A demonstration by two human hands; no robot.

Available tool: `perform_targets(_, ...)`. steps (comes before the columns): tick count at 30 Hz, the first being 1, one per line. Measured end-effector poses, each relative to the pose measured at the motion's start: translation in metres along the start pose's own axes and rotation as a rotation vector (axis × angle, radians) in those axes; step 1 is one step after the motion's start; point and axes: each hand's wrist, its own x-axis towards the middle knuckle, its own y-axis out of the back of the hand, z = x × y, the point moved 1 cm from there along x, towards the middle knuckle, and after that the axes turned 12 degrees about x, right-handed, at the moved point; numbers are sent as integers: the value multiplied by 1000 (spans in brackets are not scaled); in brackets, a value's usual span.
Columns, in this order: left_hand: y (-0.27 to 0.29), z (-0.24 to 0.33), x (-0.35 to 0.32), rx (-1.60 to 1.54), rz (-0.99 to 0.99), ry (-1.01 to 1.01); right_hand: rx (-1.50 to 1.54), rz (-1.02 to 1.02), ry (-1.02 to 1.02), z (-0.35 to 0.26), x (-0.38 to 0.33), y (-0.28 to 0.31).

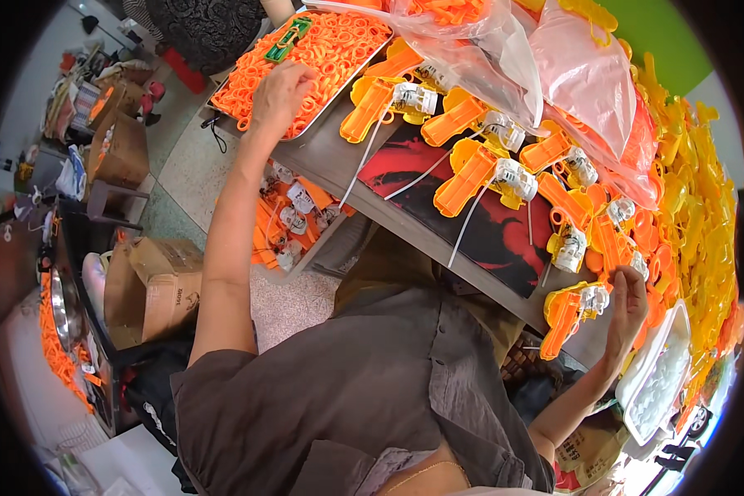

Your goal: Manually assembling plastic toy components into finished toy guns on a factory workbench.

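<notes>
Over the tray of small orange rings, left hand reaches in, fingers bent and partly closed; cannot tell if it has hold of a ring. Green piece lies on the rings just beyond that hand. Right hand is at the far end of the tabletop, fingers half bent, tips close to a white part; touch or grip cannot be told.

Just left of right hand: orange toy gun with yellow edging and a white part on its side. More orange toy guns spread between the two hands, same yellow edging and white parts, some with thin pale strips trailing toward the person. Dark mat with red pattern lies under several.

Beyond the guns, between the hands: clear plastic bags. Right of right hand and beyond it: big heap of yellow pieces. Near right hand, to its right and closer to the person: white tub with clear contents. Below left hand, lower than the tabletop: orange and white parts piled together.
</notes>
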Motion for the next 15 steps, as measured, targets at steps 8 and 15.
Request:
perform_targets(8, 37, 63, -19, -798, -54, 322, 200, -209, -88, -45, -19, -132)
perform_targets(15, 22, 227, -131, -1792, -737, 556, 277, -17, 296, -22, -54, -223)
